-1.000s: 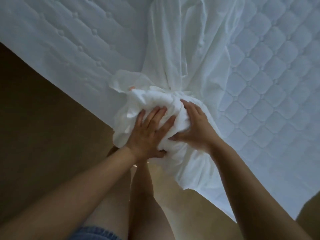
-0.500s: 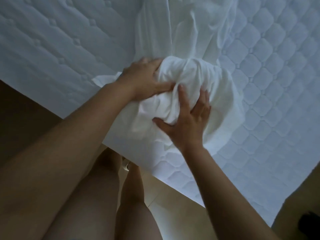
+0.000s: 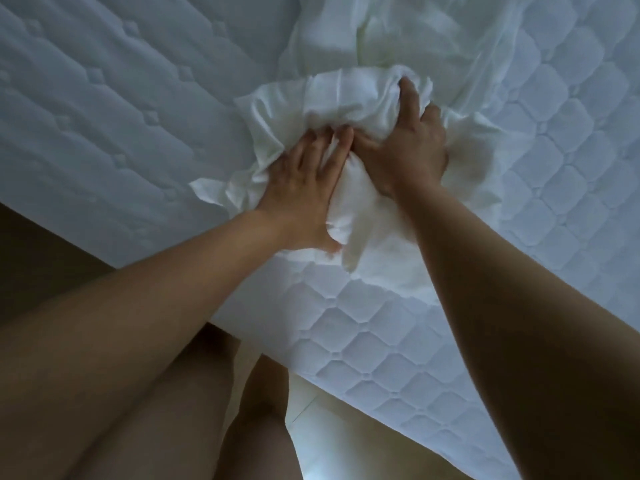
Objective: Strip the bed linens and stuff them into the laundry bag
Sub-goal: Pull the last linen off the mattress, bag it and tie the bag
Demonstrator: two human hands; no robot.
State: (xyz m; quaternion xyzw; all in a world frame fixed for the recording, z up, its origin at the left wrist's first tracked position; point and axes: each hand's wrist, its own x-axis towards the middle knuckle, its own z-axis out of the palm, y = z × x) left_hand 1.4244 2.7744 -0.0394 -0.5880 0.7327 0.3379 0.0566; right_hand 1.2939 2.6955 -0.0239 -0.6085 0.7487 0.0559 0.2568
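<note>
A white bed sheet point(image 3: 346, 95) is bunched into a wad on the corner of the bare quilted mattress point(image 3: 104, 109). More of the sheet trails loosely toward the top of the view. My left hand point(image 3: 304, 188) lies on the near left side of the wad, fingers dug into the cloth and thumb tucked under it. My right hand point(image 3: 408, 147) clutches the wad from the right, fingers curled into the folds. No laundry bag is in view.
The mattress corner points toward me, and its near edge runs across the lower middle. Brown floor point(image 3: 41, 251) shows at the left. My bare legs point(image 3: 194, 410) stand close to the mattress edge.
Both hands have pushed the wad farther onto the mattress and regripped it. The left hand came down from the wad's top to its near left side; the right hand went up to its right side.
</note>
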